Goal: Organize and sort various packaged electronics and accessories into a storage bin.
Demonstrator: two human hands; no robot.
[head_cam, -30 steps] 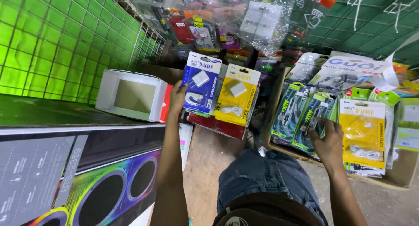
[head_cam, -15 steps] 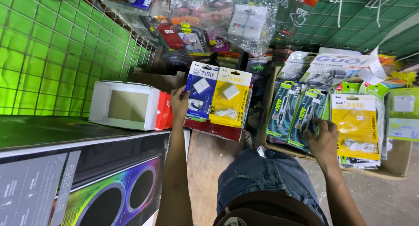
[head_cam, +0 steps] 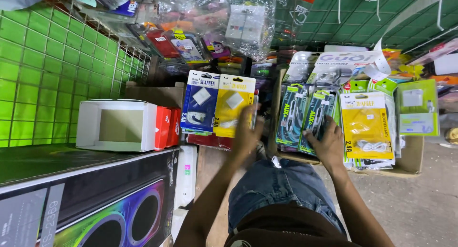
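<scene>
Packets of chargers stand propped side by side at the middle of the display: a yellow charger pack and, touching its left edge, a blue charger pack, both leaning back against the stock behind them. The left hand is blurred at the yellow pack's lower right corner, fingers spread and loose rather than clamped; whether it actually pinches the card I cannot tell. The right hand lies open and flat on the lower ends of two teal cable packs standing in a cardboard box, just beside a second yellow pack. Judging by how lightly everything leans, a nudge from the left hand could tip the yellow pack forward and take the blue one with it, since they rest against each other. Pressure from the right palm could likewise slide the cable packs down or fan the row sideways. To the far left, a white open box sits on a large black carton, well apart from both hands.
</scene>
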